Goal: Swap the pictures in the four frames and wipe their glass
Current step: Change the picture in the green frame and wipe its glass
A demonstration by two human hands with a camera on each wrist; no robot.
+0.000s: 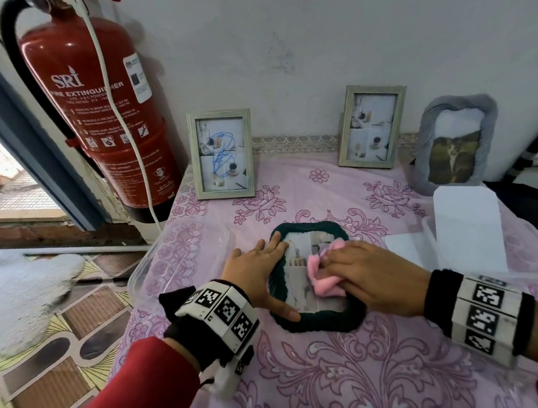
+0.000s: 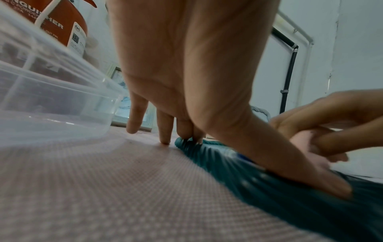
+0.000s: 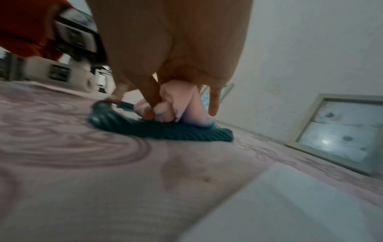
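The left hand (image 1: pixel 255 268), fingers flat, pins the dark frame (image 1: pixel 327 322) by its rim. The right hand (image 1: pixel 371 273), fingers bunched, presses a soft pink cloth (image 1: pixel 325 278) onto the glass, which is probably fragile.

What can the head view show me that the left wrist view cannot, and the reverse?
Only the head view shows the glass of the dark green frame, three standing frames, including the grey frame, and the left hand from above. Only the left wrist view shows which left fingers reach the tablecloth and which rest on the frame's edge. Both show the right hand holding the pink cloth, the clear container and the fire extinguisher.
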